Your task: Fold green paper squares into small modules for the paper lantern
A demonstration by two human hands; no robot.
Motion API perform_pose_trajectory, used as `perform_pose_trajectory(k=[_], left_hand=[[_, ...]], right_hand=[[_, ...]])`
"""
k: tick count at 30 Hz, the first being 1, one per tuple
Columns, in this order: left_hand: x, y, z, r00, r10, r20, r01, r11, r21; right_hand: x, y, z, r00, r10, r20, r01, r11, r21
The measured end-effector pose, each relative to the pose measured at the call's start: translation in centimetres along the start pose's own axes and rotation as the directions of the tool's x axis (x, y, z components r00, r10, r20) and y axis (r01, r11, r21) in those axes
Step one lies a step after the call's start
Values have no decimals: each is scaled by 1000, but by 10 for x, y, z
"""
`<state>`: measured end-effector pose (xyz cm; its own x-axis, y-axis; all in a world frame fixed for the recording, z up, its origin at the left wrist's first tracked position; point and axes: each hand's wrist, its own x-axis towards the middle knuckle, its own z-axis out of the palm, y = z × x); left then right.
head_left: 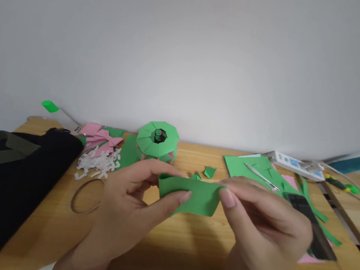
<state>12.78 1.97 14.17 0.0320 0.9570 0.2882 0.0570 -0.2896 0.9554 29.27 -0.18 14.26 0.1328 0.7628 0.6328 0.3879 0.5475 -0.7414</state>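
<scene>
A piece of green paper [203, 199] is held up above the wooden table, bent over in a loose fold at its left end. My left hand [135, 206] grips its left side, with the thumb lying across the front face. At the upper right corner, my right hand [263, 228] pinches the paper between thumb and fingers. Behind the paper lie a folded green paper piece [209, 172] and a smaller one [196, 176]. A round folded-paper model [146, 138] in green and pink stands farther back, beyond my left hand.
White paper scraps [98, 162] and pink paper pieces [102, 137] lie at the left, near a ring [73, 200] and a black bag [13, 188]. Rightward are green sheets [237, 164], tweezers [260, 176], a phone [315, 232] and a power strip [295, 165]. A wall rises behind the table.
</scene>
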Motion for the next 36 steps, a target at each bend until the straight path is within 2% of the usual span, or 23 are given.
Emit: perform_pose_trajectory(k=[7,10,14,17,26,36], left_hand=[[-1,1,1,1000,2,-10,-2,1000,7],[1,0,1,1000,5,-8,-5,1000,-2],[3,-3,-1,996,-30,89,38,996,-85],[3,-4,-2,992,-39,121,53,992,-111],[4,-5,0,996,-65,65,71,993,-93],[6,-10,1,995,-77,67,83,992,-97]], right_hand=[[1,0,-1,1000,-15,4,15,999,-28],[0,2,-1,999,-20,-28,18,999,-51],[-1,5,-1,997,-29,-73,23,996,-87],[-1,6,-1,996,-54,-64,48,995,-89],[-3,2,9,988,-10,-156,7,1000,-19],[-2,8,7,992,-31,-121,23,997,-68]])
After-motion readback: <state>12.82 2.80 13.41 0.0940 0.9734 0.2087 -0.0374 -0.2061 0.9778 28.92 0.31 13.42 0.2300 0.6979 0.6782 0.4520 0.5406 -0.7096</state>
